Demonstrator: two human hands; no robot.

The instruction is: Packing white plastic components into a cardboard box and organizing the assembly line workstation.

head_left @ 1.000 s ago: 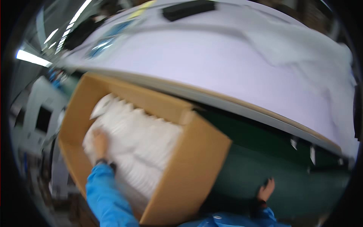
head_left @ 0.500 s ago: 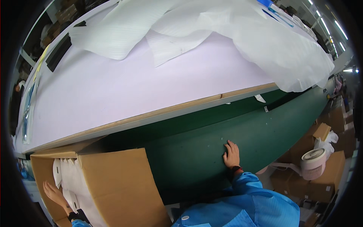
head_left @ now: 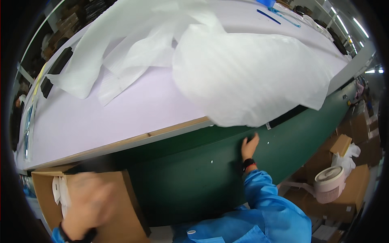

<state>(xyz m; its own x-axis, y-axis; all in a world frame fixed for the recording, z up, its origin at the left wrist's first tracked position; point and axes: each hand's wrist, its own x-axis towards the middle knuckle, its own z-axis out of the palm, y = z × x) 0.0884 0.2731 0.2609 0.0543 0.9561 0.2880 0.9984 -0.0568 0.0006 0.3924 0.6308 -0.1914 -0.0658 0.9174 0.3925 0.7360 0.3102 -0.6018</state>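
Note:
My left hand (head_left: 90,202), smeared by motion, is above the open flap of a cardboard box (head_left: 117,202) at the lower left. Whether it holds anything cannot be made out. Inside the box, partly hidden by that hand, are white wrapped pieces (head_left: 58,190). My right hand (head_left: 250,146) is over the green surface (head_left: 194,174), just below the table's front edge. Its thumb and bent fingers are apart, with nothing visible between them. Close above it, a translucent white foam sheet (head_left: 247,77) droops over that edge.
More foam sheets (head_left: 137,52) lie across the pale tabletop (head_left: 121,117). A black bar (head_left: 58,69) is at the far left, a blue pen-like stick (head_left: 268,16) at the back. A pinkish fan (head_left: 329,184) stands at right beside cardboard cartons (head_left: 356,186).
My left hand has risen out of the box and moved right. My right hand has gone forward, nearer the foam sheet. The foam now covers more of the front edge, and the view has shifted.

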